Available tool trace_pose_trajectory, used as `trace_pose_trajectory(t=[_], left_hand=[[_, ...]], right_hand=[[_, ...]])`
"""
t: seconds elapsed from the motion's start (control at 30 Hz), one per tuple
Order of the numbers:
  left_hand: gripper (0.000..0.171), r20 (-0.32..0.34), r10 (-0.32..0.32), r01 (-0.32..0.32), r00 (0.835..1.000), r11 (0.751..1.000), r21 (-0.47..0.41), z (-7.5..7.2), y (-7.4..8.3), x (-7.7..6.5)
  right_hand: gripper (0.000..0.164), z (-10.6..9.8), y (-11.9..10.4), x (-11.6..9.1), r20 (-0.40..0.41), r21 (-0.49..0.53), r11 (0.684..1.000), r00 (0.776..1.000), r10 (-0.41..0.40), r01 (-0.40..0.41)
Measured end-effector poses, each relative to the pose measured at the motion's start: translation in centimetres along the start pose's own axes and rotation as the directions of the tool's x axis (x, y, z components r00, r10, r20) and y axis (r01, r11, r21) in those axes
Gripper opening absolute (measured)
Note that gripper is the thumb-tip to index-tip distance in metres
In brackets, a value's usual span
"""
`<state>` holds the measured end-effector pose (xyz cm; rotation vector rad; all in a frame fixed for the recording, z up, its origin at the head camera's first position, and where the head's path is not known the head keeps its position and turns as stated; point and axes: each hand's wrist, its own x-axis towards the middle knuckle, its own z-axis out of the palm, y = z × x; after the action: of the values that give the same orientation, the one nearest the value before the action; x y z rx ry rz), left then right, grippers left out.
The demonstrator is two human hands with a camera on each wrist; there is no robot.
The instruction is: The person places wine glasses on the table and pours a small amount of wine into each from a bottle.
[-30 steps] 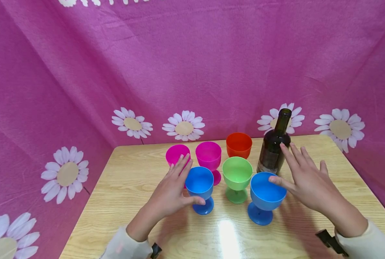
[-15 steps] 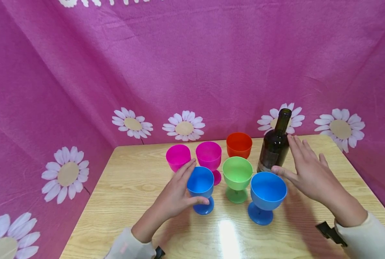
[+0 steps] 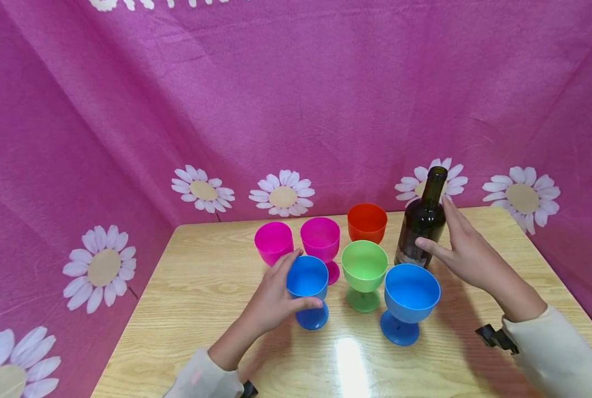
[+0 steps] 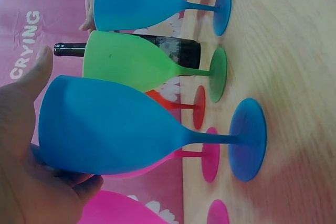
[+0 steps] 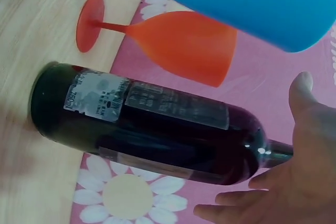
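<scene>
In the head view my left hand (image 3: 274, 293) is beside the left blue goblet (image 3: 308, 279), fingers along its far left side and thumb across its front. The left wrist view shows the thumb (image 4: 39, 72) apart from the bowl, while the fingers reach behind it; whether they touch is unclear. My right hand (image 3: 467, 251) is spread at the right of a dark wine bottle (image 3: 420, 229). Its thumb lies in front of the bottle, and its fingers stretch past the neck. Seen from the right wrist, the fingers (image 5: 231, 203) are straight and the bottle stands upright on the table.
Beside the bottle's front stands a second blue goblet (image 3: 411, 296). A green goblet (image 3: 364, 268) is between the blue ones. Two pink goblets (image 3: 273, 243) and an orange goblet (image 3: 367, 221) stand behind, on the wooden table (image 3: 201, 276). A pink flowered cloth (image 3: 296, 110) hangs at the back.
My left hand has moved right and its fingers have drawn in closer around the left blue goblet. My right hand has moved away from the right blue goblet, forward toward the bottle. Goblets and bottle stay put.
</scene>
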<state>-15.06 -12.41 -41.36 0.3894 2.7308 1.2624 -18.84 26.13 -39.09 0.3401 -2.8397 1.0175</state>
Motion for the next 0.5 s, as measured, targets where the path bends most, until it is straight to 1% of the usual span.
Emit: trace_pose_trajectory(t=[0.17,0.3,0.4,0.5], left_hand=[[0.103,-0.023,-0.019,0.018,1.0,0.998,-0.061,0.4,-0.4,0.1],[0.1,-0.045,-0.047,0.04,0.998,0.991,-0.13,0.8,-0.6,0.1],[0.095,-0.059,-0.064,0.052,0.996,0.98,-0.191,1.1,-0.8,0.2],[0.091,-0.062,-0.061,0.044,0.996,0.969,-0.243,1.3,-1.1,0.2]], right_hand=[[0.11,0.2,0.6,0.9,-0.005,0.049,0.999,1.0,0.016,-0.016],[0.108,0.5,1.0,1.6,-0.026,0.133,0.99,0.998,0.05,-0.046],[0.105,0.9,1.3,2.1,-0.042,0.22,0.973,0.996,0.083,-0.072],[0.103,1.3,1.7,2.6,-0.046,0.306,0.947,0.992,0.12,-0.1]])
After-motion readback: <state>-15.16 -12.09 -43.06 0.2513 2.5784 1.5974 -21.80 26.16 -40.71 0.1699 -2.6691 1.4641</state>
